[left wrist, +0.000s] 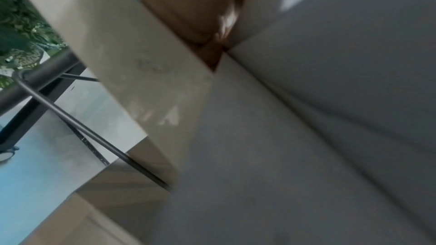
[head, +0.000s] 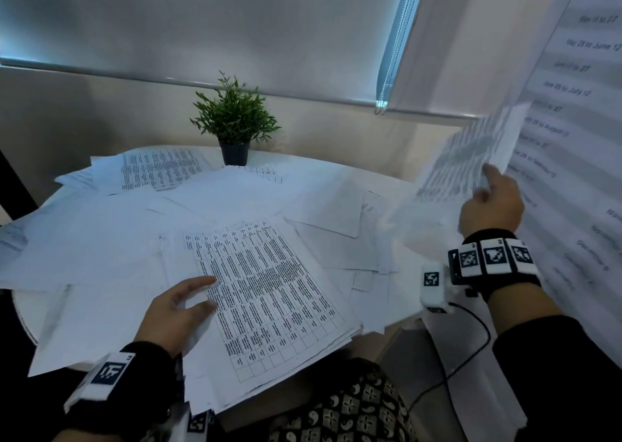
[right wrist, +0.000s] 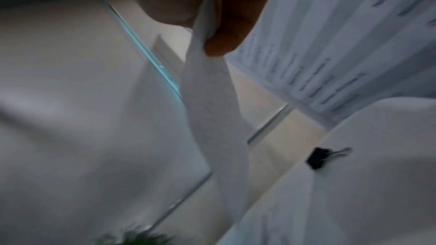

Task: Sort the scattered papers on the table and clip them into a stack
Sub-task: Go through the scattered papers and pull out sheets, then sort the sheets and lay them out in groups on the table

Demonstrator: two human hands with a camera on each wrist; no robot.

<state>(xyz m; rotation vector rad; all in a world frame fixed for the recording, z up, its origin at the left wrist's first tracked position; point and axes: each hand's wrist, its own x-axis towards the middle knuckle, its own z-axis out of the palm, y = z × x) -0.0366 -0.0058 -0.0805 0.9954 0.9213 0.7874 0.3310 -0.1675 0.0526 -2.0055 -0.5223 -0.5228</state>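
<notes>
The scattered papers (head: 111, 239) cover most of the round table (head: 23, 310), with a rough stack (head: 269, 307) forming at its near edge under the left hand (head: 178, 310), whose spread fingers press the printed top sheet. The right hand (head: 491, 202) pinches lifted sheets (head: 468, 158) above the table's right side. Sorting looks barely begun; the binder clip (right wrist: 317, 157) lies unused on paper (only the right wrist view shows it). At the table's far edge, a small pot (head: 234, 153) holds a green plant (head: 234, 111).

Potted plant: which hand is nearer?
Left, narrowly. The left hand rests on the printed table sheet below the potted plant; the right hand holds papers far right.
</notes>
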